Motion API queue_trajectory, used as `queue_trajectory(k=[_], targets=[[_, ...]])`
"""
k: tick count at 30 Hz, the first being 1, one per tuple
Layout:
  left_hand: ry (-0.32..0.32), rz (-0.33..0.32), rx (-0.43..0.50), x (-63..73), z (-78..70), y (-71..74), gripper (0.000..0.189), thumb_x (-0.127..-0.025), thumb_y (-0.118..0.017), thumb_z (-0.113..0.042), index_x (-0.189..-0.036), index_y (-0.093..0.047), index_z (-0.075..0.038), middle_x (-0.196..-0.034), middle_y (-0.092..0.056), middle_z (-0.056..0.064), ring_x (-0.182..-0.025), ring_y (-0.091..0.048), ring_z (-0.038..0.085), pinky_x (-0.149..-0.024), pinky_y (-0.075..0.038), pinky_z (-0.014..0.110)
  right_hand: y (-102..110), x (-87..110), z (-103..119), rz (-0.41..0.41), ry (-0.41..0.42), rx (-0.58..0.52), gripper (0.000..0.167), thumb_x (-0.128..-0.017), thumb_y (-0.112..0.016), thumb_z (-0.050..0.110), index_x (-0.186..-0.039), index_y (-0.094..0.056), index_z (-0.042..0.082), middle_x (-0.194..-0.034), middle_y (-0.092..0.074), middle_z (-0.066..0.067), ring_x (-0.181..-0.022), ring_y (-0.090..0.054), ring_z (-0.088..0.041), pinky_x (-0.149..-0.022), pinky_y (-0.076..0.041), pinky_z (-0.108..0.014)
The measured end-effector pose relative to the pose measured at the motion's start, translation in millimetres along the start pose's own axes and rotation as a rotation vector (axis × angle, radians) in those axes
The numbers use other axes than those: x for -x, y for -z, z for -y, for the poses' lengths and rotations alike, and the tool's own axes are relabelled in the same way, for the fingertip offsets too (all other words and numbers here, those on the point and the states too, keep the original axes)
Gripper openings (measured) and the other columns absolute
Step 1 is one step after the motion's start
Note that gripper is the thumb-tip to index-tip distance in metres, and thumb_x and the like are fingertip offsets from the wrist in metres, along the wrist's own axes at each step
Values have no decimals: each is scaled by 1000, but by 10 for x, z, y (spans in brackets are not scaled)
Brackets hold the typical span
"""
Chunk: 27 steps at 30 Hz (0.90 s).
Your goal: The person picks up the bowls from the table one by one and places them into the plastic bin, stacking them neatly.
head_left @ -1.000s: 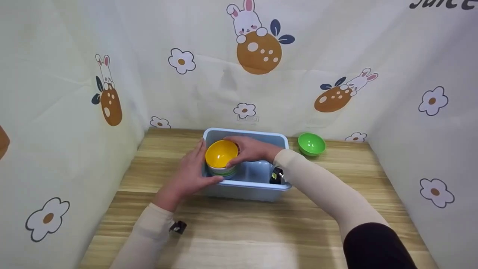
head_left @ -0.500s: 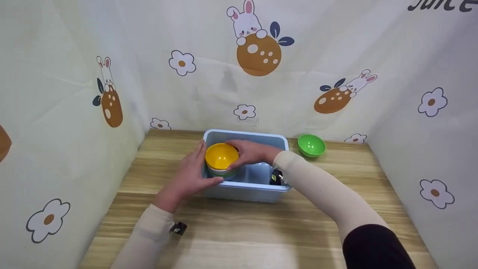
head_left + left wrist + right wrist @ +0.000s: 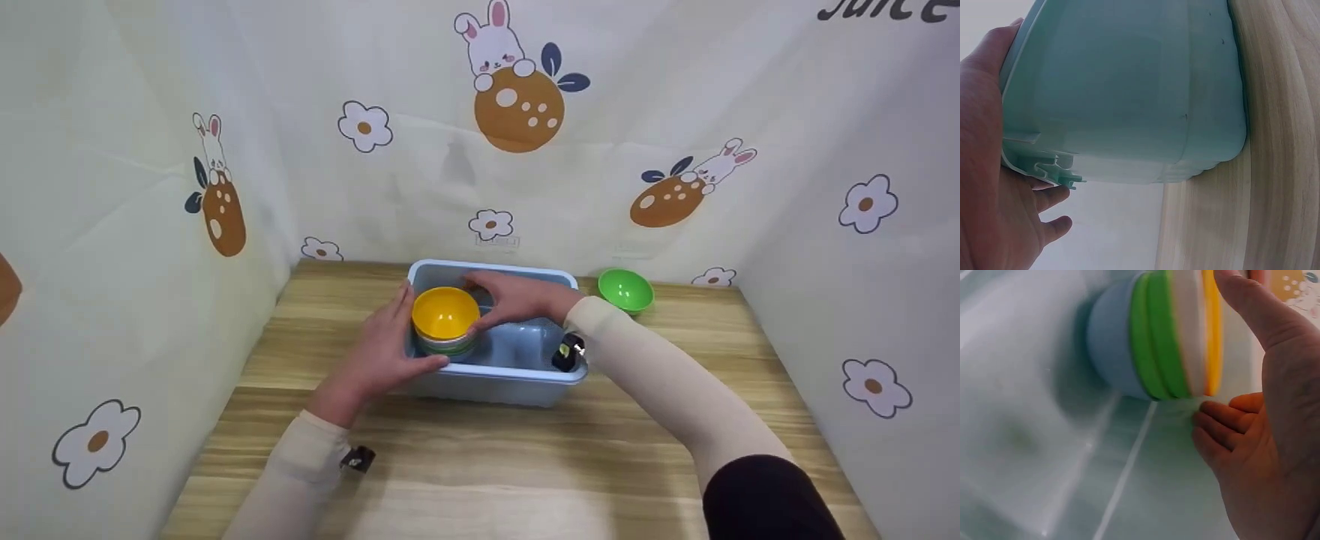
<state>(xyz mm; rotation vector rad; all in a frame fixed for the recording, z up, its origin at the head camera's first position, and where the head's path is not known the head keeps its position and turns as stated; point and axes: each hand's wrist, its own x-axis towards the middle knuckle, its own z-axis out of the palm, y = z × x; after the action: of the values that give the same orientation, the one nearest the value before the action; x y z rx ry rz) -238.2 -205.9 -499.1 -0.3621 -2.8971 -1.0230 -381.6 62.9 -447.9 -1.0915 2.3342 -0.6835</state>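
Note:
In the head view, a stack of nested bowls (image 3: 447, 315), yellow on top, sits in the left part of a light blue plastic bin (image 3: 487, 391). Below the yellow rim, the right wrist view shows a whitish bowl, green bowls (image 3: 1159, 337) and a blue one (image 3: 1112, 337). My left hand (image 3: 379, 345) holds the bin's left front corner, thumb along the front rim and fingers along the left side. Just right of the stack, my right hand (image 3: 517, 298) is inside the bin with its fingers spread apart. Its thumb tip is close to the yellow rim; whether they touch, I cannot tell.
A single green bowl (image 3: 625, 291) stands on the wooden table (image 3: 480, 472) right of the bin, near the back. Patterned cloth walls (image 3: 420, 180) enclose the table at the back and both sides. The bin's right part shows its bare floor (image 3: 517, 345).
My right hand has let go of the bowl stack and moved slightly right. Earlier, the stack sank a little as the hand held it. My left hand has stayed on the bin's corner.

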Motion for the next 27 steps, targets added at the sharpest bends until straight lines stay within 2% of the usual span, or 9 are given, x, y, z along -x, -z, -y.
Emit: queue_trajectory(k=[3,7,11,14,17,21,27], targets=[[0,4,-2,-8,-3,-2,142,-80,-74,-90,-179,-7,-14,-186,-7,5,-166,-25,39,-131,-26,66,132,152,26,-21,4,-34,110,-91,-87,58,-175,-32,13,-173,-45,-7,-156,-45,-27,-130,-36,-51],[12,11,-4,-4,-11,1,143,-79,-72,-93,-180,-7,-15,-186,-5,3,-166,-24,38,-131,-26,66,313,430,34,-90,25,-71,102,-93,-85,58,-173,-37,17,-167,-53,-4,-152,-50,-29,-127,-40,-54],[19,11,-6,3,0,6,145,-77,-71,-95,-180,-7,-16,-187,-4,1,-167,-23,38,-131,-26,66,460,757,-47,-189,54,-149,90,-98,-83,52,-171,-41,22,-163,-56,-4,-150,-53,-30,-127,-39,-59],[19,6,-14,4,22,4,144,-77,-71,-95,-180,-8,-15,-186,-4,2,-167,-22,38,-131,-27,65,520,1001,-150,-294,84,-191,82,-101,-81,44,-170,-44,20,-160,-60,-5,-147,-56,-29,-127,-40,-58],[16,4,-18,7,32,2,143,-79,-73,-92,-179,-9,-14,-186,-5,4,-167,-22,39,-131,-26,65,509,1232,-289,-423,101,-217,73,-104,-80,35,-166,-48,15,-155,-63,-6,-144,-59,-29,-125,-42,-57],[0,3,-15,6,33,-2,142,-80,-74,-90,-179,-10,-11,-186,-5,5,-167,-22,40,-132,-24,65,405,1485,-528,-585,88,-266,62,-106,-78,19,-161,-51,6,-151,-65,-12,-143,-58,-36,-124,-42,-59],[-15,-3,-8,-2,15,-3,143,-79,-75,-91,-179,-11,-9,-186,-6,7,-167,-22,42,-132,-20,67,216,1756,-865,-774,16,-280,59,-105,-78,16,-155,-53,-1,-150,-63,-17,-142,-57,-36,-123,-43,-56]])
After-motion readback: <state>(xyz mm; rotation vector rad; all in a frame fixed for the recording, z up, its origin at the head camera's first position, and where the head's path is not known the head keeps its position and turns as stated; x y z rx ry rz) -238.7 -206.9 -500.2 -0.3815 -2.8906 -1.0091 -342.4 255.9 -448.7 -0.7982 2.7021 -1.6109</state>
